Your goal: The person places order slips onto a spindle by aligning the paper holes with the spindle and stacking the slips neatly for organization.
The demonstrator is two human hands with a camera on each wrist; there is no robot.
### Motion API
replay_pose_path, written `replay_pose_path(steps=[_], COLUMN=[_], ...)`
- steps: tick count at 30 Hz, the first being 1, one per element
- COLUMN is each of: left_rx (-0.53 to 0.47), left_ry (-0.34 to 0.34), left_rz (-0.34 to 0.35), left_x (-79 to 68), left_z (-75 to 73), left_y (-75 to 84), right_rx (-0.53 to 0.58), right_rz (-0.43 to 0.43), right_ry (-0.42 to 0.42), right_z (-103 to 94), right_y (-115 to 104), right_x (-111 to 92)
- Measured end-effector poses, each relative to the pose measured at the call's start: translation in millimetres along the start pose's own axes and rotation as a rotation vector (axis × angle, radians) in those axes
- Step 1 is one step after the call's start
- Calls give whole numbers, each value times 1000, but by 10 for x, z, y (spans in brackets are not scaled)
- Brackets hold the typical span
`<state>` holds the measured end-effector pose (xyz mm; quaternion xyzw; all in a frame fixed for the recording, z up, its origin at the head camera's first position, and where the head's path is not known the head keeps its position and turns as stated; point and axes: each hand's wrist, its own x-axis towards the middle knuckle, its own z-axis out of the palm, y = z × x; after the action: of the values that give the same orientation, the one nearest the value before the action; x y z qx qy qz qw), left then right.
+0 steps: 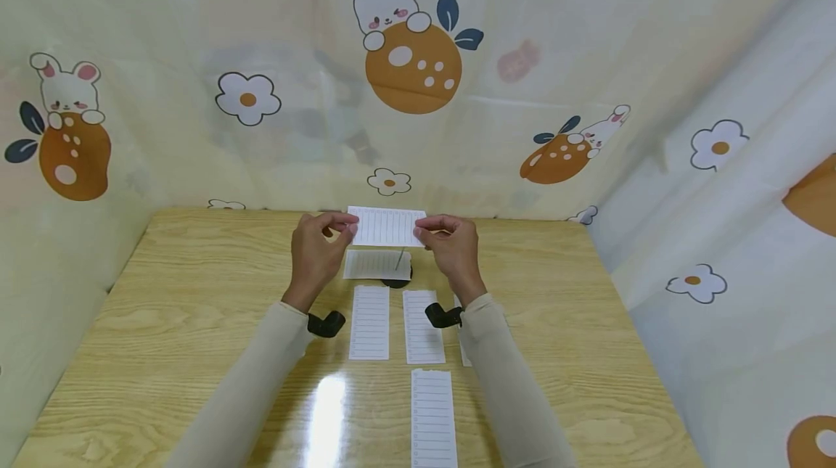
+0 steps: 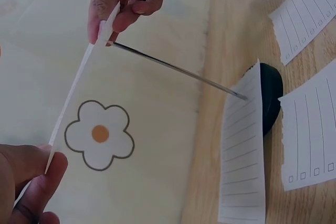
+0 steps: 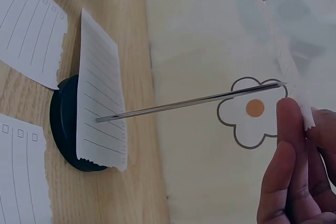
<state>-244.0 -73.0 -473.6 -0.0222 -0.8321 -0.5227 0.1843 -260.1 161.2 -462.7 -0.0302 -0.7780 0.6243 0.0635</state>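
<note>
Paper, white and ruled, is stretched lengthwise just below the middle of the head frame, with the left hand pinching its left end and the right hand pinching its right end, thumb against fingers on both. The tip of a thin metal spike reaches up to it (whether the two touch, I cannot tell). Lower on that spike sits a pierced sheet, over a round dark base that stands on the desk. Nearer the bottom of the frame lie a left slip, a middle slip, a right slip partly hidden by the right arm, and a lowest slip cut off by the bottom edge.
</note>
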Motion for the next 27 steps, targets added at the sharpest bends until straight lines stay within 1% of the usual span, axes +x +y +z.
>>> replay_pose_path(steps=[9,15,19,22,27], left_rx=[26,41,62,76,78], left_ry=[0,-4,-17,-34,-44], left_rz=[-8,-1,-19,-43,-55], left_x=[12,20,8,-2,-11], left_z=[32,38,46,56,65], left_y=[-78,-113,-132,-147,-171], right_rx=[45,37,10,13,23], right_rz=[13,22,44,55,45], right_ry=[-12,-9,-7,-9,-12], right_z=[19,27,36,43,57], right_y=[68,87,143,192,245], right_x=[16,15,11,5,1])
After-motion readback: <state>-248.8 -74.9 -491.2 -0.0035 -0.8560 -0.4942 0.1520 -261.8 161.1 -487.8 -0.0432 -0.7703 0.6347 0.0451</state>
